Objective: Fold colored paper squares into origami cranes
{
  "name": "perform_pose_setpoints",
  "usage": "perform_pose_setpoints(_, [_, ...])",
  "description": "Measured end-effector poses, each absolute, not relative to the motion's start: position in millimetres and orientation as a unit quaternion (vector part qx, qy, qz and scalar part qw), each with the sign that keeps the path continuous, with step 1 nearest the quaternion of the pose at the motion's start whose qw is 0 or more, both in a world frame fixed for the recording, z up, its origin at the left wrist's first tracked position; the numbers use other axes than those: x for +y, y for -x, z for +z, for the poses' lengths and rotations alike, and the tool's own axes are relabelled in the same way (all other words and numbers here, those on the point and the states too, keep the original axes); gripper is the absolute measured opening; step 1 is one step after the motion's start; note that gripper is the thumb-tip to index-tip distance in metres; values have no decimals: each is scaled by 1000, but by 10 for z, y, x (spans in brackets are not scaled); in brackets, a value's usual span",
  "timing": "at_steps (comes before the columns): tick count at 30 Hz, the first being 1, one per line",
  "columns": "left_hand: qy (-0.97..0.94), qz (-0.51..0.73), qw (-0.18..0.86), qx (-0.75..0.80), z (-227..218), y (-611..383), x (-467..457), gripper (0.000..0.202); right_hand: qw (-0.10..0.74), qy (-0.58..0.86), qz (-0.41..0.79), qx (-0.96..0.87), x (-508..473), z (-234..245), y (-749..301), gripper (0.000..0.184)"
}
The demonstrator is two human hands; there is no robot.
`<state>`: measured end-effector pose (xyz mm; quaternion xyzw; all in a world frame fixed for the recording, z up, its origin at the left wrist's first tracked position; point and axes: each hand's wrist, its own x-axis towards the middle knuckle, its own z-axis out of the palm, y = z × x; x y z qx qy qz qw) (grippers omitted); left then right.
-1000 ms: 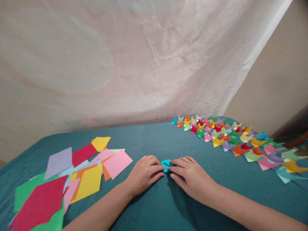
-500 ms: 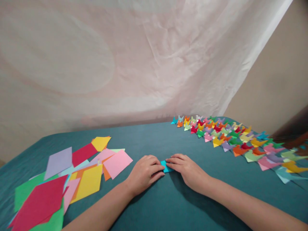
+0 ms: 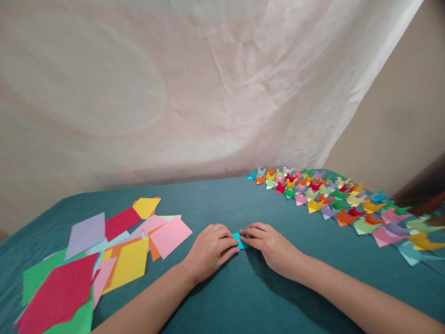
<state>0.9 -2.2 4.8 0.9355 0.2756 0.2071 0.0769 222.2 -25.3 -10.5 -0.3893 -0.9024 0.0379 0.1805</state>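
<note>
Steadily: level pressure, matched edges

Across the table (image 3: 208, 204), sheets (image 3: 129, 264) lie left and birds (image 3: 327, 199) stand right; no container shows. Between them, the left hand (image 3: 210, 253) closes on one end of the blue paper (image 3: 239, 240); the right hand (image 3: 273, 247) covers the other, thumb hidden, so I cannot tell whether it pinches. Pressing flat should keep creases crisp.

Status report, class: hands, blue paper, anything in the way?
Left hand, right hand: both on blue paper, partly covered. No obstacle seen; loose sheets left, paper birds right.
</note>
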Motion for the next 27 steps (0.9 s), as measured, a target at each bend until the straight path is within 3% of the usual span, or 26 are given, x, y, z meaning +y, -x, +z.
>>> perform_pose_setpoints(12, [-941, 217, 56, 253, 51, -55, -32, 20, 221, 384, 51, -895, -249, -127, -2205, 38])
perform_pose_setpoints(20, [-930, 189, 98, 301, 44, -96, -52, 17, 225, 381, 80, -893, -246, -63, -2205, 36])
perform_pose_setpoints(27, [-914, 187, 126, 337, 99, -155, -74, 15, 152, 322, 76, -931, -155, 38, -2365, 34])
